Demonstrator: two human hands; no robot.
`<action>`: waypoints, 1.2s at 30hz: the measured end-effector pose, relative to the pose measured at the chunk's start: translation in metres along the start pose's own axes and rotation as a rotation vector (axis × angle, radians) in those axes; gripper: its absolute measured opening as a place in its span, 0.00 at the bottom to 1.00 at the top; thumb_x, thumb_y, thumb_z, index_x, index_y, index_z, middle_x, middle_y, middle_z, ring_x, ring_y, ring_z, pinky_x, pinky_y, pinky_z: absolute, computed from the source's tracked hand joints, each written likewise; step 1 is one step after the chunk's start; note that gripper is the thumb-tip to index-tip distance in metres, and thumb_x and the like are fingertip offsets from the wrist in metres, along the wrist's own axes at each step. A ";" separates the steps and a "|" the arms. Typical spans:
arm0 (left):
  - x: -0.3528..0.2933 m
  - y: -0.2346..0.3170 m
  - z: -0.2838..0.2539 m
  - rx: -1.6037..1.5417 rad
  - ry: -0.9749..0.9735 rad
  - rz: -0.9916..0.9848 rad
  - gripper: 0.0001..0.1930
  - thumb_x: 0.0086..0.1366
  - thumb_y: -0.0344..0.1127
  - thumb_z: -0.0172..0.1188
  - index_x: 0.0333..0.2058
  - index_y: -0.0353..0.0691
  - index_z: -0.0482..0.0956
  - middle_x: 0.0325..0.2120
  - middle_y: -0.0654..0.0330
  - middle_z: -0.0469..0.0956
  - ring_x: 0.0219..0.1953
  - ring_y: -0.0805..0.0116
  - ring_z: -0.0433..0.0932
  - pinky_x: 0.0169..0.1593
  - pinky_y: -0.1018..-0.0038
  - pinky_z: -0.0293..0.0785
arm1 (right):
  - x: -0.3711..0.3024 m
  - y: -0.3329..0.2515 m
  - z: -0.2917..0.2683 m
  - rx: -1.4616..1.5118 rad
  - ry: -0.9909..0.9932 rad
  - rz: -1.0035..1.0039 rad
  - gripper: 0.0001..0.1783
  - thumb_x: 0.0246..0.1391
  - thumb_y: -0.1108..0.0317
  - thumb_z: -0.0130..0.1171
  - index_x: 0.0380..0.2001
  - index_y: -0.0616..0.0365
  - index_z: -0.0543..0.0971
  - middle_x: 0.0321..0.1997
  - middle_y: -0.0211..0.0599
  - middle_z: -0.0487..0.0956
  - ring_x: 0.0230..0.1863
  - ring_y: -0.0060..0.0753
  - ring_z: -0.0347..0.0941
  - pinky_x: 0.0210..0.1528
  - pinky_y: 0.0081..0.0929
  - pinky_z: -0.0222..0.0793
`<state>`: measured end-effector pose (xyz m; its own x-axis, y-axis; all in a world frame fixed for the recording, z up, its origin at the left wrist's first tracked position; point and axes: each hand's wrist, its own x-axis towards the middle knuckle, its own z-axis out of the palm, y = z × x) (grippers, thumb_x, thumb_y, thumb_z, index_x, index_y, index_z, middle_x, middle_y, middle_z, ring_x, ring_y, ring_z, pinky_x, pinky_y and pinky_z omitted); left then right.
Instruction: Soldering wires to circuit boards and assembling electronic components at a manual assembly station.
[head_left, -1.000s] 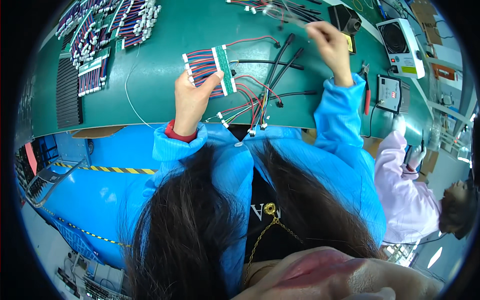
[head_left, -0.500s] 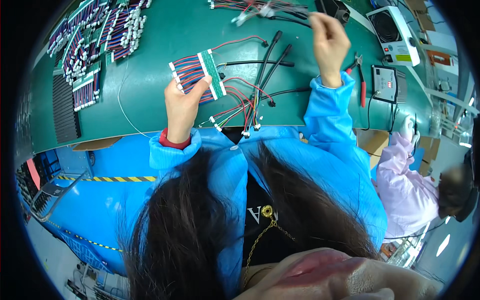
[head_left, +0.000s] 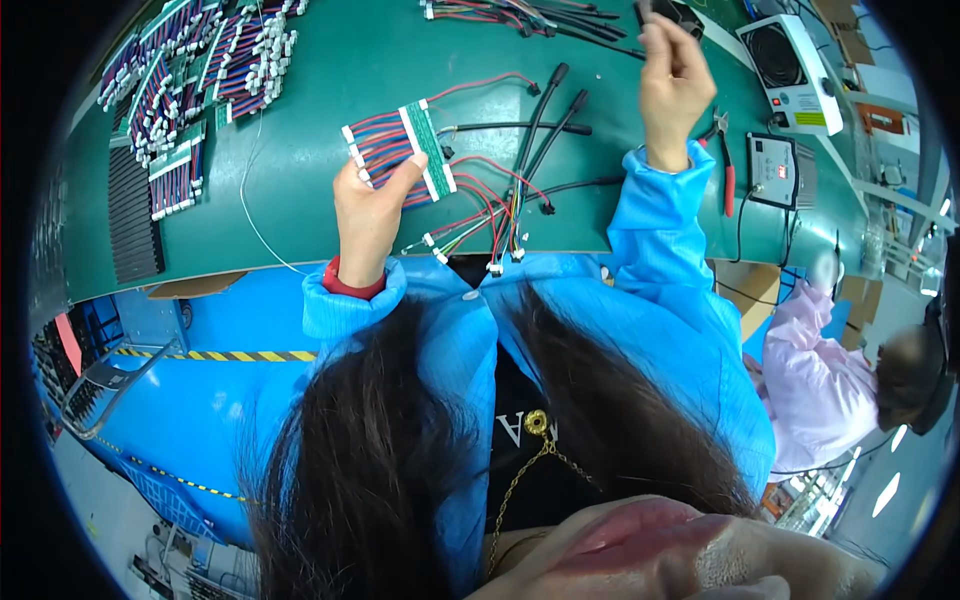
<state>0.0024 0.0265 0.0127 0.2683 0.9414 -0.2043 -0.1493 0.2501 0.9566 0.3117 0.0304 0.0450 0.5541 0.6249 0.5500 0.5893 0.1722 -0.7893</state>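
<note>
The left hand pinches a green circuit-board panel; the right hand and red-handled cutters are to the panel's right.

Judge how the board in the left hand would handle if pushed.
The board itself is probably stiff, its edges looking straight. The wires along its side would likely flex, being thin. It may be light, as the left hand alone holds it.

Your head camera, the left of a side-by-side pair, looks steeply down over your blue jacket onto the green bench, upright and fisheye-wide. Your left fingers and right fingers show above the middle, farther from the lens; your hair, below them, hangs much nearer. Beyond the fingers, the bench runs toward the view's rim.
</note>
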 end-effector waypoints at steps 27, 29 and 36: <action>0.002 0.000 0.002 -0.044 0.004 -0.025 0.10 0.59 0.24 0.62 0.40 0.32 0.79 0.33 0.61 0.81 0.32 0.76 0.79 0.37 0.79 0.76 | -0.025 0.023 -0.038 -0.411 -0.339 -0.256 0.09 0.49 0.71 0.62 0.36 0.54 0.83 0.32 0.36 0.80 0.34 0.39 0.74 0.36 0.32 0.70; 0.002 0.000 0.002 -0.035 0.004 -0.042 0.10 0.59 0.24 0.62 0.40 0.32 0.79 0.33 0.61 0.81 0.32 0.76 0.79 0.37 0.79 0.76 | -0.018 0.027 -0.028 -0.380 -0.350 -0.422 0.14 0.49 0.70 0.63 0.42 0.51 0.82 0.32 0.38 0.80 0.34 0.41 0.73 0.37 0.33 0.69; 0.002 -0.001 0.003 -0.054 0.005 -0.022 0.09 0.59 0.24 0.62 0.39 0.32 0.79 0.33 0.60 0.81 0.32 0.76 0.79 0.37 0.79 0.76 | -0.006 0.021 -0.016 -0.194 -0.509 -0.112 0.10 0.51 0.66 0.67 0.34 0.59 0.84 0.36 0.33 0.82 0.42 0.26 0.76 0.46 0.25 0.70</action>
<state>0.0055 0.0280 0.0122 0.2669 0.9368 -0.2263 -0.1948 0.2824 0.9393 0.3304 0.0180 0.0290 0.1562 0.9080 0.3887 0.7526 0.1454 -0.6422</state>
